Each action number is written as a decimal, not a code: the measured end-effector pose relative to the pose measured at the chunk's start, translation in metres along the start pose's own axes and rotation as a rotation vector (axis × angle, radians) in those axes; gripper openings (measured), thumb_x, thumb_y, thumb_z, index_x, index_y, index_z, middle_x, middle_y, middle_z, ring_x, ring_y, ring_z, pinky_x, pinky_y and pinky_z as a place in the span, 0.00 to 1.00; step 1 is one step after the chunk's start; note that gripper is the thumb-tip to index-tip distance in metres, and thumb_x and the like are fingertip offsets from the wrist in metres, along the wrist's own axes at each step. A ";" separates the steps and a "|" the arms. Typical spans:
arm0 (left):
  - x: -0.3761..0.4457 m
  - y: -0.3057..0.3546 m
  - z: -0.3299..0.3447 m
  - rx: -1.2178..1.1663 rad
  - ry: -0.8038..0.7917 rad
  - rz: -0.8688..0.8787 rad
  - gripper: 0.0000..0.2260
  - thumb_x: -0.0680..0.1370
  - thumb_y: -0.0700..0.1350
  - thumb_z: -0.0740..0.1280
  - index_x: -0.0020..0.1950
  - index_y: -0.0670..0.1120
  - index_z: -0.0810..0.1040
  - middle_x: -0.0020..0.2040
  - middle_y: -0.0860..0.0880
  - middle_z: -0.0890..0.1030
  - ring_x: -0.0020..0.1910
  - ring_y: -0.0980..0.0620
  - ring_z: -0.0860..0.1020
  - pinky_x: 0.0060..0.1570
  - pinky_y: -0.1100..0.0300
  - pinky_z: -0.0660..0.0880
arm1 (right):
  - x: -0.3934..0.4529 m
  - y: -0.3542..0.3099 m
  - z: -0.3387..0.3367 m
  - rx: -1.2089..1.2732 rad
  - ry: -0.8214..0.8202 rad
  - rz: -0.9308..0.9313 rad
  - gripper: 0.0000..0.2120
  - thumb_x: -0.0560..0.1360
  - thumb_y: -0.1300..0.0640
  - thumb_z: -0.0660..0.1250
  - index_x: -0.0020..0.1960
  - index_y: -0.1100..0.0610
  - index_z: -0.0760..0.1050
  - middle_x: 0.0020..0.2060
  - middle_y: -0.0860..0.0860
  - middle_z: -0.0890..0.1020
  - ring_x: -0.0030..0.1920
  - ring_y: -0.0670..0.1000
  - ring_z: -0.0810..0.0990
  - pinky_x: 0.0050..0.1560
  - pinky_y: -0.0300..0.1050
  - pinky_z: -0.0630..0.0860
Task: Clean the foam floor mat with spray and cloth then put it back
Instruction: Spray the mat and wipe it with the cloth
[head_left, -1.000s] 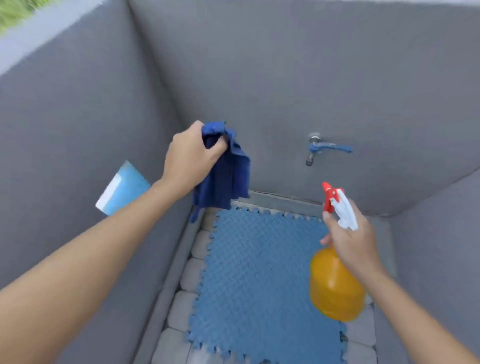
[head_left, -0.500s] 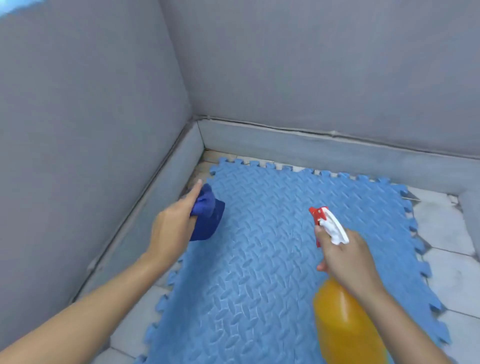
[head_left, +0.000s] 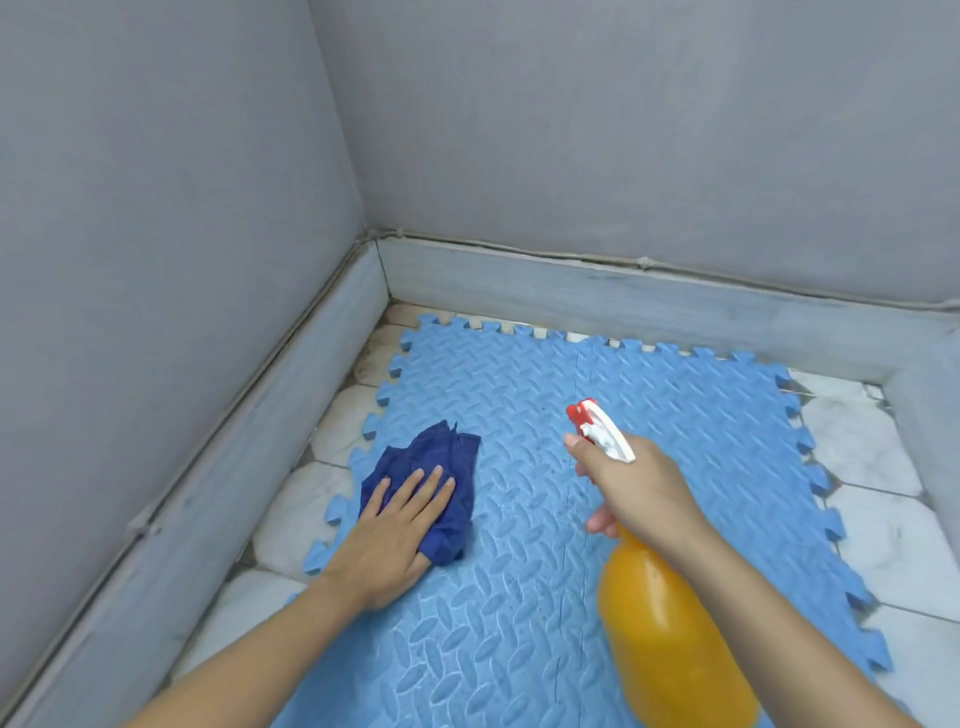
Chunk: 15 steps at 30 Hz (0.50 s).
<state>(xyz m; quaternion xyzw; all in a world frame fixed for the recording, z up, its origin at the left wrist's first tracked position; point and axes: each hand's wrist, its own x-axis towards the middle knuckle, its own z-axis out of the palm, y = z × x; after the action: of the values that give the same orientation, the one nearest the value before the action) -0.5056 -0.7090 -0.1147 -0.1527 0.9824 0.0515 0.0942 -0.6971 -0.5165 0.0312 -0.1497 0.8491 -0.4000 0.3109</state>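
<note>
A light blue foam floor mat (head_left: 675, 426) with jigsaw edges lies flat on the tiled floor in a corner. A dark blue cloth (head_left: 441, 457) lies crumpled on the mat's left part. My left hand (head_left: 400, 530) presses flat on the cloth, fingers spread. My right hand (head_left: 639, 493) grips the neck of an orange spray bottle (head_left: 670, 634) with a red and white trigger head, held above the mat's middle with the nozzle pointing away from me. Fine wet specks show on the mat between the two hands.
Grey walls (head_left: 156, 208) with a pale skirting (head_left: 623, 301) close the corner at the left and back. White floor tiles (head_left: 883, 530) show around the mat on the left and right.
My left hand went from holding the bunched cloth above the mat's left edge to pressing it flat on the mat. The view dropped closer to the floor. The bottle stayed in my right hand.
</note>
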 end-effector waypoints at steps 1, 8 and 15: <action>0.000 -0.001 0.000 -0.004 -0.006 -0.012 0.31 0.76 0.51 0.55 0.78 0.51 0.51 0.78 0.50 0.58 0.75 0.46 0.58 0.70 0.51 0.45 | 0.001 -0.002 0.001 -0.035 0.028 0.003 0.16 0.77 0.43 0.65 0.49 0.56 0.78 0.44 0.57 0.83 0.26 0.53 0.83 0.30 0.45 0.78; -0.007 0.010 0.000 -0.157 0.016 -0.150 0.30 0.75 0.56 0.40 0.77 0.51 0.41 0.76 0.55 0.41 0.77 0.51 0.43 0.70 0.60 0.31 | -0.007 0.003 0.017 -0.157 0.000 0.006 0.18 0.75 0.44 0.66 0.41 0.59 0.75 0.30 0.56 0.79 0.24 0.53 0.83 0.31 0.46 0.80; -0.008 0.008 0.000 -0.169 -0.027 -0.150 0.34 0.70 0.59 0.33 0.76 0.52 0.33 0.73 0.56 0.31 0.74 0.56 0.32 0.71 0.56 0.31 | -0.021 0.013 0.022 -0.267 0.027 -0.039 0.20 0.76 0.42 0.64 0.39 0.58 0.73 0.30 0.56 0.80 0.21 0.50 0.81 0.39 0.50 0.80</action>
<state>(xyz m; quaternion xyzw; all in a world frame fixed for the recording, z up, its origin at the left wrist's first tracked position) -0.5008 -0.6996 -0.1123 -0.2323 0.9591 0.1288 0.0976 -0.6670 -0.5112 0.0189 -0.2010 0.8957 -0.2915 0.2690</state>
